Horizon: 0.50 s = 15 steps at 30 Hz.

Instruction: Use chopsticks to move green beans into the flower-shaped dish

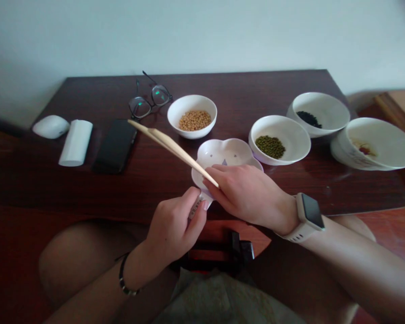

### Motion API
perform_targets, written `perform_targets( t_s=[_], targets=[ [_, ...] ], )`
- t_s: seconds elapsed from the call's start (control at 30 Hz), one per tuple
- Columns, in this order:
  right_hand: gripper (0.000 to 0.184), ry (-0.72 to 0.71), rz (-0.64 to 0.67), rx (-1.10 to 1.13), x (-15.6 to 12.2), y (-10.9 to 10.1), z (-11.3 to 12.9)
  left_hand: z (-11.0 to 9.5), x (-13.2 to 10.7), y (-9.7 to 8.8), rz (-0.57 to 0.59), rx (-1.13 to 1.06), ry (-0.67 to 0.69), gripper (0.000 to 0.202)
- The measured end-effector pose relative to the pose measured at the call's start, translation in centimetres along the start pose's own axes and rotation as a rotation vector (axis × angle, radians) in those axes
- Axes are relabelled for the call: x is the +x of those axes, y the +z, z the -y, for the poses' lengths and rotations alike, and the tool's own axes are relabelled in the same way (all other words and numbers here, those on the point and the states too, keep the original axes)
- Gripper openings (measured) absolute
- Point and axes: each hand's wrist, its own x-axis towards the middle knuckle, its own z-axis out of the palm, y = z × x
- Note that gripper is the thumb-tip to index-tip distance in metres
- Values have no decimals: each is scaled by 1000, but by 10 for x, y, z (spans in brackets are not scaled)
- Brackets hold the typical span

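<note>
1. In the head view, wooden chopsticks (168,146) are gripped at their end by the right hand (246,195), with its fingers curled, just above a white lobed dish (222,153).
2. The left hand (173,225) is closed around a small patterned object (196,206) at the dish's near rim; the object is partly hidden by the fingers and cannot be made out.

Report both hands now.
Left hand: closed, holding a patterned white strip.
Right hand: curled, touching the chopsticks; can't tell if gripping.
</note>
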Motion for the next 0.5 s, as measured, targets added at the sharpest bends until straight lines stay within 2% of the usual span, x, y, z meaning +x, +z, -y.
perform_targets(
  t_s=[0.33, 0.5],
  targets=[
    [28, 6, -39, 57, 0, 3, -3, -3, 2, 0, 3, -52, -103, 24],
    [27, 1, -86, 161, 1, 1, -4, -4, 3, 0, 5, -92, -132, 26]
  ],
)
